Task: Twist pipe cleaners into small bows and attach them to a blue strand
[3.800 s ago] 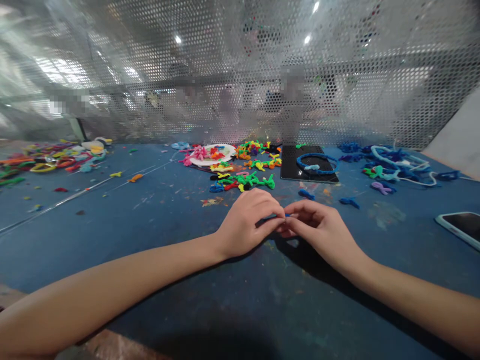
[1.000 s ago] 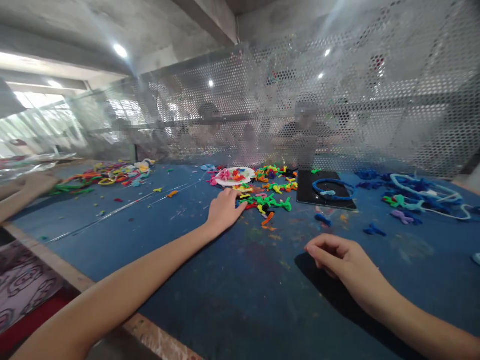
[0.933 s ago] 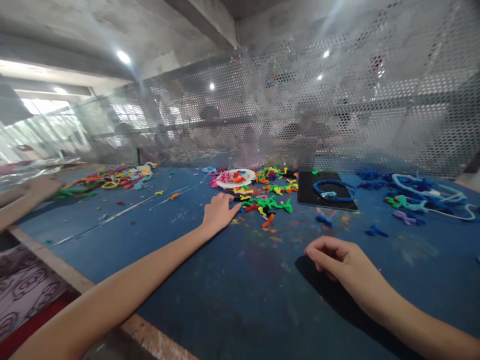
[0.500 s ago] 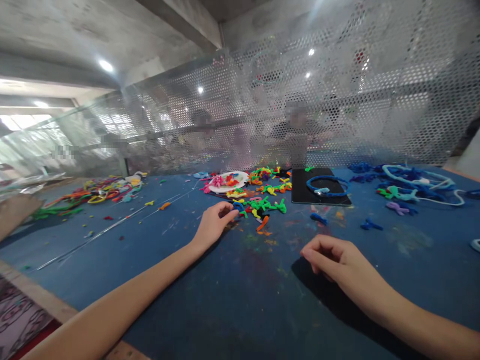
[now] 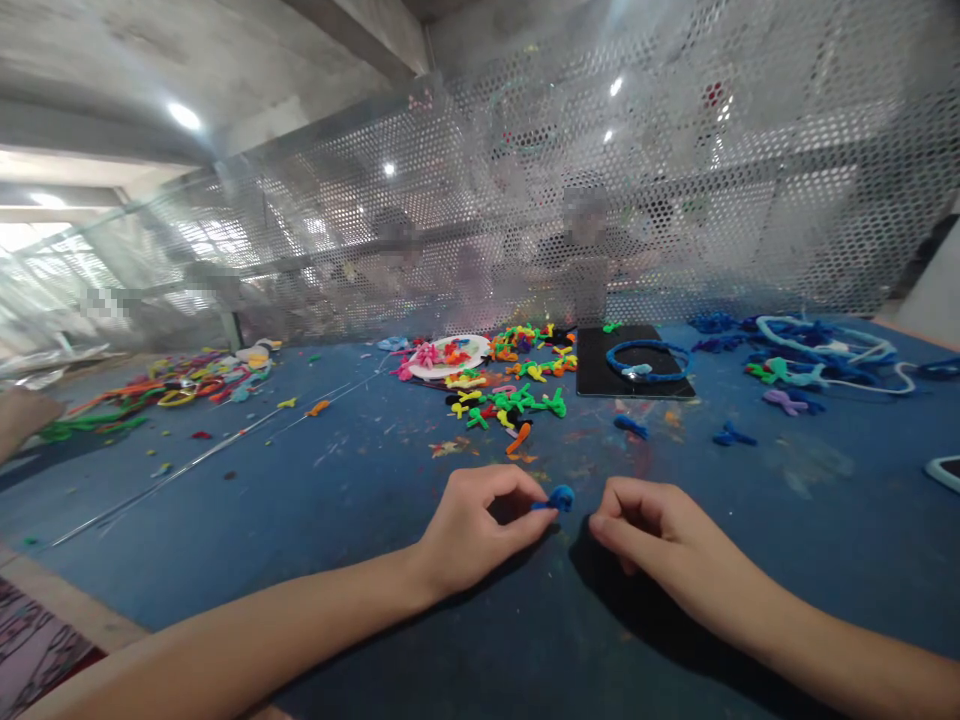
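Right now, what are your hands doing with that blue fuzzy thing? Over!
Left hand: pinching blue fuzzy thing. Right hand: curled, apart from it, grip hidden. Orange piece: beyond the hands, not between them.

On the counter, a twist sits in the left hand, just left of the right hand. Behind the hands, from left to right, lie a plate, a pile, a slab under a ring, and a tangle. A phone lies far right, and behind all these stands a screen.
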A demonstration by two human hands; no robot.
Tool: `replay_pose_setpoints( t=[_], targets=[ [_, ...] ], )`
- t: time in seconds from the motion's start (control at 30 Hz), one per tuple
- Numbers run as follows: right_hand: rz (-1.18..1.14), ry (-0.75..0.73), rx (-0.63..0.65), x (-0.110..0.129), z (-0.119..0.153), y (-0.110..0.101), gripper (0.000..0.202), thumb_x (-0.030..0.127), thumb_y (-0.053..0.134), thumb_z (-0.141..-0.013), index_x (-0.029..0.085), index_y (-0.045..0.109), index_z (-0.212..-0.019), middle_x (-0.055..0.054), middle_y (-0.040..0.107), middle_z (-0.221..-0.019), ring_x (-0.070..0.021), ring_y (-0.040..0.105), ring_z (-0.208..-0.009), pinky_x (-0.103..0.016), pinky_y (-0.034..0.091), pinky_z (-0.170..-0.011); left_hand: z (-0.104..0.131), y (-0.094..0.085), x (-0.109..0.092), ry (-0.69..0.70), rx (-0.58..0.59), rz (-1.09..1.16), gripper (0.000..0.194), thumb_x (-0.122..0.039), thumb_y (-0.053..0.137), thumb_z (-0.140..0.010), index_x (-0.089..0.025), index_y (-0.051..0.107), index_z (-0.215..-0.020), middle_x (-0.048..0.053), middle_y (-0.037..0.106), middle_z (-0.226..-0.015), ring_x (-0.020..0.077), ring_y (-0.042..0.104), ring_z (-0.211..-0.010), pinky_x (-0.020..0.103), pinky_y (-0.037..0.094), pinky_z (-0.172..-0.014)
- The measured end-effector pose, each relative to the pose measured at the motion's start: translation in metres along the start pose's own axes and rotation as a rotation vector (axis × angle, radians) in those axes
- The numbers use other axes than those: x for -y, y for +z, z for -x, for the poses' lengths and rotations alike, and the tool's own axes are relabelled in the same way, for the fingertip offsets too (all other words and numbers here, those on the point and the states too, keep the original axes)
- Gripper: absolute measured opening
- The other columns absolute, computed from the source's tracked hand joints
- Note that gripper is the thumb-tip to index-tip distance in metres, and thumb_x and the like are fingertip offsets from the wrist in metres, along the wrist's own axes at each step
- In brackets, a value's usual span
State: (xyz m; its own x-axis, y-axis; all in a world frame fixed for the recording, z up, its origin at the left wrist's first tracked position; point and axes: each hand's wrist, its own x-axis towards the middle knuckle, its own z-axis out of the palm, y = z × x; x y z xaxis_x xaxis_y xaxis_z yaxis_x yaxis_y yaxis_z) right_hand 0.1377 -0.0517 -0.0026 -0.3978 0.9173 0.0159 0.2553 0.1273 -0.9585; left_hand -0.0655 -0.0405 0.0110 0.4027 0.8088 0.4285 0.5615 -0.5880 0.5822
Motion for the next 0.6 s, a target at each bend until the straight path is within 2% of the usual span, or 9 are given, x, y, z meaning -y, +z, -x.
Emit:
replay_pose_setpoints(
  t=[0.13, 0.33, 0.5, 0.6],
  targets=[
    [0.013, 0.007, 0.035, 0.0002, -0.0006, -0.0003, 0.022, 0.028, 0.048, -0.083, 0.019, 0.047, -0.063, 0.005, 0.043, -0.057, -0.0108, 0.039, -0.057, -0.023, 0.027, -0.052, 0.0008, 0.0025, -0.0034, 0.100, 0.004, 0.014, 0.006, -0.016, 0.068, -0.076, -0.014, 0.067, -0.071, 0.000, 0.065, -0.061, 0.0083, 0.057, -0.054, 0.017, 0.043, -0.054],
    [-0.001, -0.025, 0.024, -0.0037, 0.0002, 0.0015, 0.019, 0.028, 0.048, -0.086, 0.018, 0.050, -0.069, 0.005, 0.043, -0.060, -0.0105, 0.038, -0.059, -0.022, 0.028, -0.053, 0.0014, 0.0052, -0.0034, 0.241, 0.031, -0.021, 0.007, -0.015, 0.066, -0.078, -0.013, 0.066, -0.071, 0.002, 0.067, -0.063, 0.0095, 0.059, -0.056, 0.018, 0.043, -0.056],
    [0.035, -0.029, 0.034, -0.0033, 0.0048, 0.0054, 0.009, 0.028, 0.047, -0.088, 0.020, 0.051, -0.085, 0.005, 0.046, -0.061, -0.0110, 0.040, -0.057, -0.022, 0.030, -0.052, -0.0005, 0.0045, -0.0003, 0.201, -0.033, -0.079, 0.006, -0.013, 0.067, -0.077, -0.014, 0.066, -0.071, 0.001, 0.066, -0.062, 0.0092, 0.059, -0.054, 0.018, 0.043, -0.054],
    [0.098, -0.053, 0.052, -0.0018, 0.0062, 0.0046, 0.021, 0.031, 0.042, -0.093, 0.020, 0.051, -0.078, 0.003, 0.052, -0.062, -0.0108, 0.044, -0.058, -0.022, 0.031, -0.054, -0.0012, 0.0033, 0.0004, 0.177, -0.072, -0.110, 0.007, -0.014, 0.068, -0.076, -0.013, 0.065, -0.069, 0.000, 0.066, -0.060, 0.0089, 0.058, -0.052, 0.018, 0.042, -0.053]
  ],
)
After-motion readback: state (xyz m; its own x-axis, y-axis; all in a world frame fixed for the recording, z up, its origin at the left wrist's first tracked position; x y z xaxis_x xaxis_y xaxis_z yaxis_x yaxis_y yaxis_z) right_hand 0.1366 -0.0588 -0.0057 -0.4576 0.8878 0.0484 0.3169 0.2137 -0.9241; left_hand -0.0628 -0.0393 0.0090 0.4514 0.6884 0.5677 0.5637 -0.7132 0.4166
